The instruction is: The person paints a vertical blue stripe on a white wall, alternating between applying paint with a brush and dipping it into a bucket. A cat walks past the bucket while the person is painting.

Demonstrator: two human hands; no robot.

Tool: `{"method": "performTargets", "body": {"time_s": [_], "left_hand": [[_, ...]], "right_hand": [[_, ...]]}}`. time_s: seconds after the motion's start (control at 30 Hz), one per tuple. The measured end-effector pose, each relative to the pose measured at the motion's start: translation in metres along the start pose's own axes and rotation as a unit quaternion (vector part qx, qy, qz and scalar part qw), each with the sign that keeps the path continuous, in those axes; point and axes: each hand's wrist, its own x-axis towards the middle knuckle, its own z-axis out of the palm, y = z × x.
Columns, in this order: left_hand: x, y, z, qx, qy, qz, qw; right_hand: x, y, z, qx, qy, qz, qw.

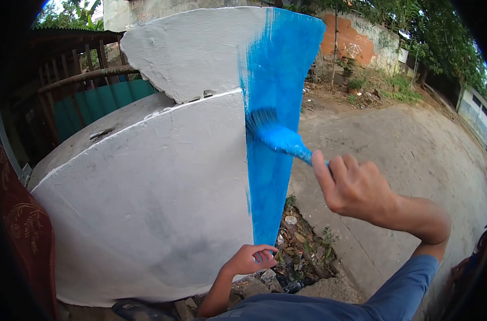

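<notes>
My right hand [361, 187] is closed round the handle of a paintbrush [283, 140] coated in blue paint. The dark bristles touch the wall pillar's blue face [275, 80] near its left edge, where the blue meets the white wall [163, 187]. Low by the foot of the blue strip is my left hand [251, 259], its fingers loosely curled and a little apart, with blue smears on them. I see no object in it. The upper white part [195, 53] has a streaky blue border.
A strip of rubble, leaves and weeds [302, 241] runs along the wall's base at the right. Beyond it lies a concrete path [393, 144]. At far left hangs a dark red patterned cloth [26, 230], with green corrugated sheeting [101, 104] behind the wall.
</notes>
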Motion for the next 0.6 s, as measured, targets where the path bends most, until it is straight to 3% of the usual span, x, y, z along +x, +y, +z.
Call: {"method": "performTargets", "body": {"time_s": [0.13, 0.27, 0.37, 0.6], "left_hand": [[0.001, 0.008, 0.000, 0.011, -0.016, -0.011, 1.000], [-0.001, 0.010, 0.002, 0.007, -0.020, -0.010, 1.000], [0.000, 0.008, 0.002, 0.010, -0.021, -0.009, 1.000], [0.003, 0.009, -0.001, 0.015, -0.016, -0.004, 1.000]], "right_hand": [[-0.012, -0.014, 0.005, 0.076, -0.060, -0.046, 0.994], [-0.013, -0.012, -0.005, 0.132, -0.053, -0.054, 0.988], [-0.011, -0.011, 0.003, 0.177, -0.113, -0.059, 0.976], [0.016, 0.027, 0.001, 0.088, 0.014, 0.021, 0.996]]}}
